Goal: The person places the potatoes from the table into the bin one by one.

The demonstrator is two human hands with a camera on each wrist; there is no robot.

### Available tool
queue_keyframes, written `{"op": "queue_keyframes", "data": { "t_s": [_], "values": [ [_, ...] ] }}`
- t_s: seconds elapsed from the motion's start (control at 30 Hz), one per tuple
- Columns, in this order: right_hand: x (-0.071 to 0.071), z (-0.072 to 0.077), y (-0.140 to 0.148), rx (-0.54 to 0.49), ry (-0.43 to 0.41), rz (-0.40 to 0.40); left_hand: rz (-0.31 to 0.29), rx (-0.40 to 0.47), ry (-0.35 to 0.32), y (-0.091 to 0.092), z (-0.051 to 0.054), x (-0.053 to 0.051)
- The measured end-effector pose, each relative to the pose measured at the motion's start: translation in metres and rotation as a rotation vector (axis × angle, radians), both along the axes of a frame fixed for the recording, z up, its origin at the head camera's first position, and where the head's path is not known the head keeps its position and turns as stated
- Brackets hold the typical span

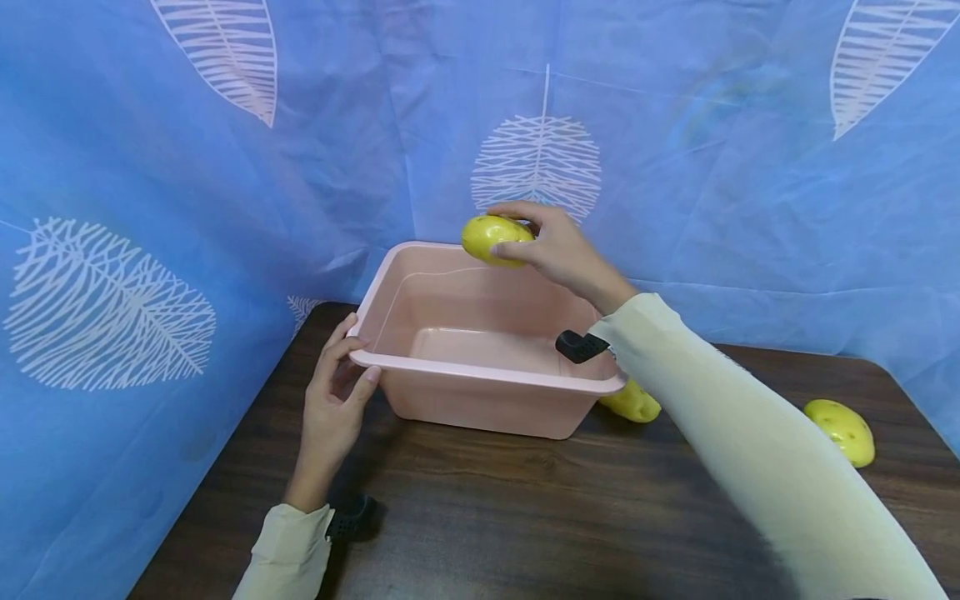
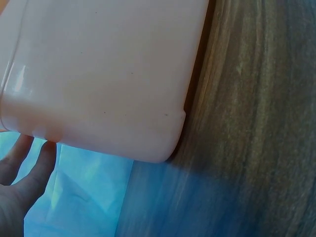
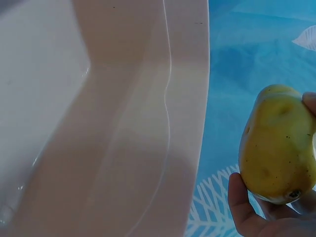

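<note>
The yellow potato is up by my pink basin, near its far rim, roomy between the walls. My right hand has fingers clamped round it; my left hand grips the near-left corner.

I'm wearing a pale cream L slv, creasing a bit nr the wrist, & a matching R slv, running long. I'm also sporting a blk L wrist unit & similar R wrist unit, both showing rounded ends.
</note>
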State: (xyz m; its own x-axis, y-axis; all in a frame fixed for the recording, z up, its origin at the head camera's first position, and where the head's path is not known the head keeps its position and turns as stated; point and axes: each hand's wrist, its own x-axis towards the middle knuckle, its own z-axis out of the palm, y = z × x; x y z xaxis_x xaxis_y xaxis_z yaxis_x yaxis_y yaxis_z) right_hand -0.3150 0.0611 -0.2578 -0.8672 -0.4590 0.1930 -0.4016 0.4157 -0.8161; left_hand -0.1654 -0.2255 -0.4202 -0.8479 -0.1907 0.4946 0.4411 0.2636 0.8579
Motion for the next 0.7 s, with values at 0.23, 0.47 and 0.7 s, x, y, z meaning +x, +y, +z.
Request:
{"op": "queue_keyframes", "data": {
  "t_s": [0.23,0.47,0.7],
  "values": [
    [-0.003,-0.004,-0.015,-0.035,-0.041,0.025,-0.001,0.005,-0.006,0.0,0.0,0.0],
    [-0.005,-0.007,-0.028,-0.045,-0.057,0.056,0.0,0.006,-0.018,0.001,0.002,0.0],
    [-0.011,-0.013,-0.04,-0.047,-0.058,0.078,0.002,0.014,-0.021,0.002,0.001,0.001]
  ]
}}
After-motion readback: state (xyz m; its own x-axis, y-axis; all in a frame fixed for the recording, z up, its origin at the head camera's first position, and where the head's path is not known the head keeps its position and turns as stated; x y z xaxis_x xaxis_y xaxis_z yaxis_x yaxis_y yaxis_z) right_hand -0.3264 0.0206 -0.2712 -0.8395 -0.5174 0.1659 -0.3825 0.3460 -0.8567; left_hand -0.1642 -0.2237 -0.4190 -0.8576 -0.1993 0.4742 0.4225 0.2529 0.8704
